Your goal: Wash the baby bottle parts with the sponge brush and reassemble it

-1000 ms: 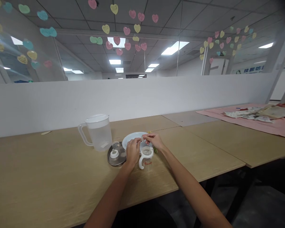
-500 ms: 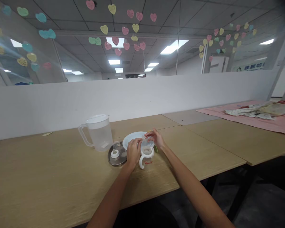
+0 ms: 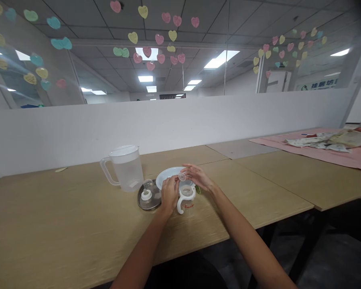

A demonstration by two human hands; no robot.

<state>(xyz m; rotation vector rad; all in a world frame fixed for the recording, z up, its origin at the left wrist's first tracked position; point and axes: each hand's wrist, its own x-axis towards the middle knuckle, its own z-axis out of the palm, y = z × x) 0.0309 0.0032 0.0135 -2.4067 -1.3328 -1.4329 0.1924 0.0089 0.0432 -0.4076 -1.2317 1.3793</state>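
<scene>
A small clear round piece (image 3: 182, 176) is pinched in the fingertips of my left hand (image 3: 170, 193). My right hand (image 3: 197, 176) is beside it, fingers stretched out and apart; whether they touch the piece is hard to tell. Just below both hands stands an open clear baby bottle (image 3: 187, 200) with white curved handles and red lettering. Behind the hands lies a white bowl (image 3: 165, 175), partly covered by them. To the left is a round metal tray (image 3: 152, 205) holding a white bottle collar with a nipple (image 3: 146, 195) and a clear dome cap (image 3: 148, 184).
A lidded clear pitcher (image 3: 126, 172) stands at the back left near the white wall (image 3: 168, 124). Something green (image 3: 198, 189) lies right of the bottle. A pink cloth (image 3: 349, 155) with crumpled fabric (image 3: 327, 141) covers the far right table. The table's front edge is close to my forearms.
My right hand has turned and its fingers have straightened toward the left. The clear piece now shows its round face. My left hand stays almost in place; the bottle has not moved.
</scene>
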